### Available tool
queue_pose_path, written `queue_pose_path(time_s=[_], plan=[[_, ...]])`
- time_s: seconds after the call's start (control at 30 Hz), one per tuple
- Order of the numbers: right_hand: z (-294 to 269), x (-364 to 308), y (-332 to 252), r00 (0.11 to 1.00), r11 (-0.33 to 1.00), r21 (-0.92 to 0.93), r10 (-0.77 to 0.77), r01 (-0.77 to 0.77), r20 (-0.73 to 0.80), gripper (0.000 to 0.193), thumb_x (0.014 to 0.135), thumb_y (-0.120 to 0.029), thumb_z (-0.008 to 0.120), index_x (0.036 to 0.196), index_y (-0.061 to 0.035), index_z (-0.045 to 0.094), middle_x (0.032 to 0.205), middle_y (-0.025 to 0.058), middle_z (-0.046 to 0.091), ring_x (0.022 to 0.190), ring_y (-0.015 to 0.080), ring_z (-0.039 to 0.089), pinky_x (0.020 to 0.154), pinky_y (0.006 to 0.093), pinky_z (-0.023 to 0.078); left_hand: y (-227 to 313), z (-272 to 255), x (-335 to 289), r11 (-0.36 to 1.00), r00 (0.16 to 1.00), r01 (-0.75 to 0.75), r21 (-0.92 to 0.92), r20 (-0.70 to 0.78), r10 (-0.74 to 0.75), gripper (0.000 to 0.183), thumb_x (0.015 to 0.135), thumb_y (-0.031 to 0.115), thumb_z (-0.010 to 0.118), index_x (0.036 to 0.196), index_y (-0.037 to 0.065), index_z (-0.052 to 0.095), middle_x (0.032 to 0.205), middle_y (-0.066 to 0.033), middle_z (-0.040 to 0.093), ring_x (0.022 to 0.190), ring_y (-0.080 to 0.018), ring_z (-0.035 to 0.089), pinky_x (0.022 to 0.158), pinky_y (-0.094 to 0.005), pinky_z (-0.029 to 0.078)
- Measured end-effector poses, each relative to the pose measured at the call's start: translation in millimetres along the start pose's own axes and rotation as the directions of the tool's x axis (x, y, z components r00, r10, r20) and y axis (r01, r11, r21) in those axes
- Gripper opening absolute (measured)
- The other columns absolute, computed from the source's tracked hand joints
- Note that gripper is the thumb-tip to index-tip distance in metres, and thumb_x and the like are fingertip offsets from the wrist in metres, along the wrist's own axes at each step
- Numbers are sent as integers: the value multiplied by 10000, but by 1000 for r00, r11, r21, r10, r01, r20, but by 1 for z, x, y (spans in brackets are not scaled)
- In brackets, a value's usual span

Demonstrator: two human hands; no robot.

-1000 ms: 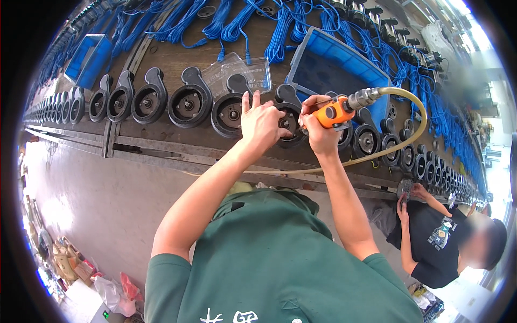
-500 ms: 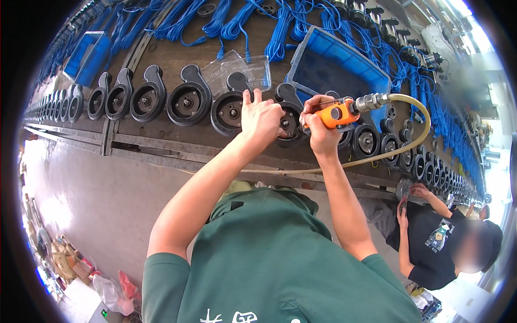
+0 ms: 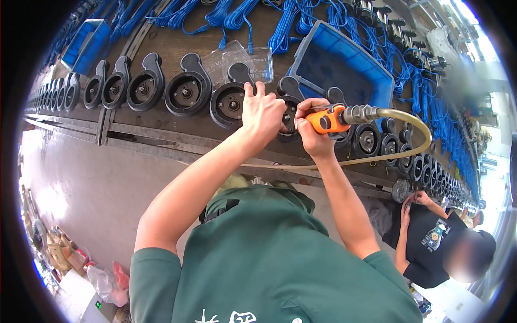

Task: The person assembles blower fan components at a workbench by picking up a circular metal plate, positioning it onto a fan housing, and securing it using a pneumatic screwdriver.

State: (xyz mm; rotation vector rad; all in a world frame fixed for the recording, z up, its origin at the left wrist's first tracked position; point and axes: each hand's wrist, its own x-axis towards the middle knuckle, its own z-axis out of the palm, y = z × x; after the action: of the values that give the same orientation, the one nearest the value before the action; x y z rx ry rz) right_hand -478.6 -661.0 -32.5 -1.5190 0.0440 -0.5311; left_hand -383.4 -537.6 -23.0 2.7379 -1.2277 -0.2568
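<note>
One orange pneumatic tool (image 3: 329,120) is gripped in the right hand (image 3: 314,138), the left hand (image 3: 262,116) beside a black housing (image 3: 291,107), grasp unclear.

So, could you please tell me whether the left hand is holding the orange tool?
No, the orange tool is gripped in the right hand.

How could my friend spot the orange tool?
Find the long workbench with its row of round black housings. Partway along the row, the right hand holds the orange tool. Unlike the housings, it is bright orange, with a pale hose looping from its metal fitting.
</note>
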Motion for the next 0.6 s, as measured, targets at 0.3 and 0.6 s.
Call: queue_pose_path(time_s=[0.3, 0.6], plan=[[-1, -7, 4, 997, 996, 34, -78, 78, -9, 261, 791, 86, 589, 1031, -13, 561, 881, 55, 615, 784, 111, 606, 719, 240, 502, 7, 1, -1, 999, 999, 48, 15, 8, -48, 466, 621, 383, 854, 1052, 222, 778, 1103, -107, 688, 1320, -400, 461, 1108, -618, 267], [12, 8, -18, 998, 998, 47, -50, 52, -41, 278, 821, 46, 528, 1092, -18, 518, 890, 70, 579, 696, 124, 562, 631, 244, 478, 26, 38, -85, 621, 836, 261, -739, -149, -529, 419, 788, 240, 774, 1134, 31, 660, 1080, -134, 644, 1079, -318, 559, 951, -433, 439]])
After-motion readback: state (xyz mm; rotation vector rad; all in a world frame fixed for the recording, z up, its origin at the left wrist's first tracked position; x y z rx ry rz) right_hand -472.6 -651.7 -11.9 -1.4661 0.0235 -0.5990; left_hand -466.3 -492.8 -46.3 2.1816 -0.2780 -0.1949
